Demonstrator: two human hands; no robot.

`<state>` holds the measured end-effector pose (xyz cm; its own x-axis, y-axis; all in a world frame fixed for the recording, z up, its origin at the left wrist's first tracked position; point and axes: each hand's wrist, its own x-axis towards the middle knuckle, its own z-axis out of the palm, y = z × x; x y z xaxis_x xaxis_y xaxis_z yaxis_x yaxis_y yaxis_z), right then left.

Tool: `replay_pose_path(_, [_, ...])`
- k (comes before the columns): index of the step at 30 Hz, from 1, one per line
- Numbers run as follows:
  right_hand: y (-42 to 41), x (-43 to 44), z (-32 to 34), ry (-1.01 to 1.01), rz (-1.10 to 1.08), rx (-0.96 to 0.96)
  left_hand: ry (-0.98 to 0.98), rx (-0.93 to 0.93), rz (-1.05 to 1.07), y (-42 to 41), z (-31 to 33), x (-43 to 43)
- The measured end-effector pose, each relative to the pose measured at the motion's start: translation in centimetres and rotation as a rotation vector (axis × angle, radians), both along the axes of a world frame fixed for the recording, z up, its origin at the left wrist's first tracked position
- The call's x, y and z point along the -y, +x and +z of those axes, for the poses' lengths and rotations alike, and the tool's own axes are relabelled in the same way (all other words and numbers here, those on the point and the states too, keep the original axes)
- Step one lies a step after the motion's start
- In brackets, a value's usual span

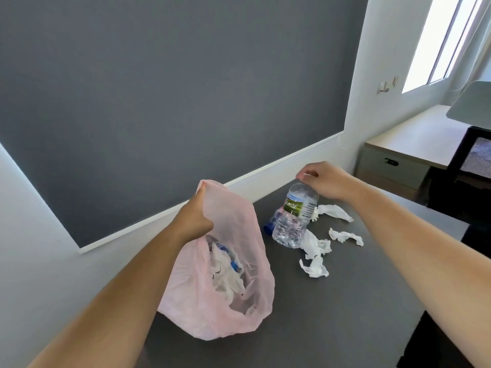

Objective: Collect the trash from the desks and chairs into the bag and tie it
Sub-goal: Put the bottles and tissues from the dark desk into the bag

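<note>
Grey wall [172, 83] with a white trim strip backs a dark surface [345, 301] that carries the trash. On the near left of that surface sits a pink bag [225, 309], slumped but with its mouth held up and open by the left hand [195, 217], whose grip is closed on the bag's upper rim. Down inside the bag, below that grip, lie white crumpled tissues and a bit of blue, partly veiled by the thin plastic. To the right, well apart from the left hand, the right hand [325, 181] is pinched shut on the top of a crushed clear bottle [295, 216]; the bottle hangs tilted just under the grip, its base touching or very near the surface, which one I cannot tell. A blue cap [269, 228] lies beside the bottle's lower left. Four crumpled tissues [345, 236] are scattered on the surface below and to the right of the right grip, the nearest ones touching or just beside the bottle. Farther right, beyond the right forearm, stand a pale desk [414, 139] with a drawer and a dark chair [473, 160], under a bright window [446, 38].
</note>
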<state>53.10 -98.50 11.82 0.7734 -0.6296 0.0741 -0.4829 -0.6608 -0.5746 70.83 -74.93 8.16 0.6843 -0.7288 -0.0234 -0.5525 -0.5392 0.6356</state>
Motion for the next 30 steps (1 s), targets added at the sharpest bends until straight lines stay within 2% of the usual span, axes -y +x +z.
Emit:
replay_pose_path(4, [1.6,-4.7,-0.3,0.200,0.059,0.125,-0.013,-0.004,-0.052,-0.1,0.1,-1.1])
replay_pose_path(8, [5.6,-9.9,-6.6,0.354,0.097,0.099,-0.003,-0.003,-0.083,0.0,0.0,-2.3])
replay_pose_path(13, [9.7,-14.4,-15.4,0.221,-0.028,-0.046,-0.068,0.009,-0.076,-0.1,0.2,-3.6])
replay_pose_path(18, [10.0,-13.9,-18.2,0.242,0.146,-0.219,-0.114,-0.024,-0.072,0.2,-0.4,-4.3])
replay_pose_path(21, [8.7,-12.8,-17.0,0.201,0.120,-0.094,-0.108,-0.042,-0.061,0.5,-1.0,-4.2])
replay_pose_path(24, [6.2,-10.7,-15.0,-0.012,0.049,0.132,-0.079,-0.022,-0.065,0.9,-1.8,-2.9])
replay_pose_path(26, [4.3,-8.3,-14.8,-0.126,-0.101,0.174,-0.060,0.012,-0.087,1.1,-2.4,-1.8])
replay_pose_path(28, [2.3,-5.0,-15.8,-0.127,-0.263,0.101,-0.049,0.023,-0.117,1.0,-3.0,-0.6])
replay_pose_path(30, [0.3,-1.8,-17.8,-0.060,-0.293,-0.156,-0.034,0.030,-0.129,0.8,-3.6,0.7])
